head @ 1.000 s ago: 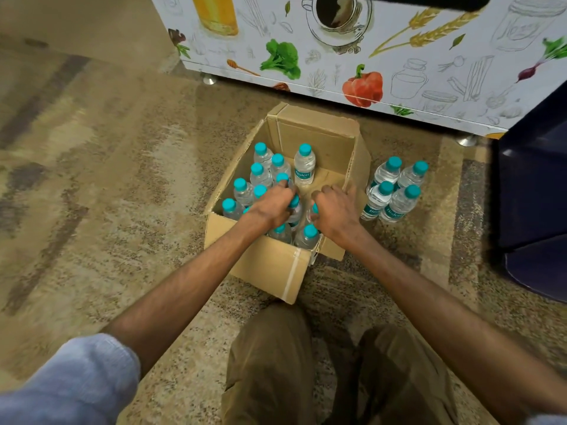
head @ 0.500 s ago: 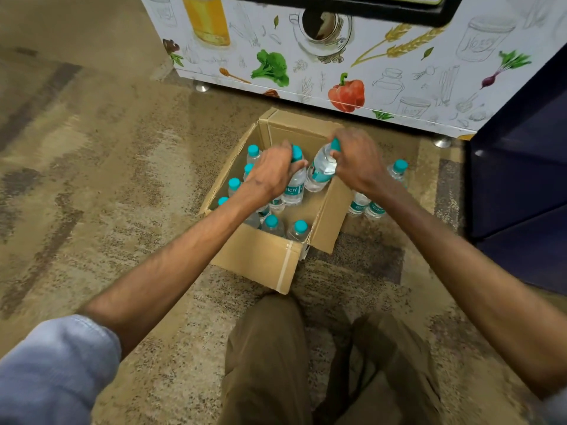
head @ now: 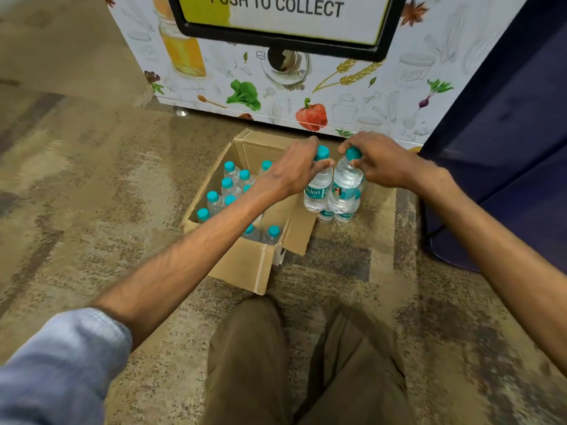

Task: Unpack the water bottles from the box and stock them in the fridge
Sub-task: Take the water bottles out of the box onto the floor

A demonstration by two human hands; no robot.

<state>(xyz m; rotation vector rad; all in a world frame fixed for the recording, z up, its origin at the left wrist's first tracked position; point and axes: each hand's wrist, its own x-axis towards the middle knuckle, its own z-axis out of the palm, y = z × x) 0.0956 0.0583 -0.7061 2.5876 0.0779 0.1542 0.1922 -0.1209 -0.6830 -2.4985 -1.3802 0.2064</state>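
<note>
Lifted from the box [head: 245, 265] since a moment ago, one bottle [head: 319, 187] hangs pinched at the neck in the left hand [head: 291, 170] and a second bottle [head: 346, 182] in the right hand [head: 383, 161], a few floor bottles [head: 336, 214] beneath them, many boxed bottles [head: 228, 187] to their left, none stocked.

Both arms stretch forward, forearms bare and converging (the left one emerges from a blue sleeve [head: 61, 363] ending near the elbow). The left hand [head: 293, 171] curls fingers and thumb round the cap end of the left bottle [head: 317, 191]; the right hand [head: 388, 162] pinches the neck of the right bottle [head: 346, 184]. Knuckles face up, hands close together.
</note>
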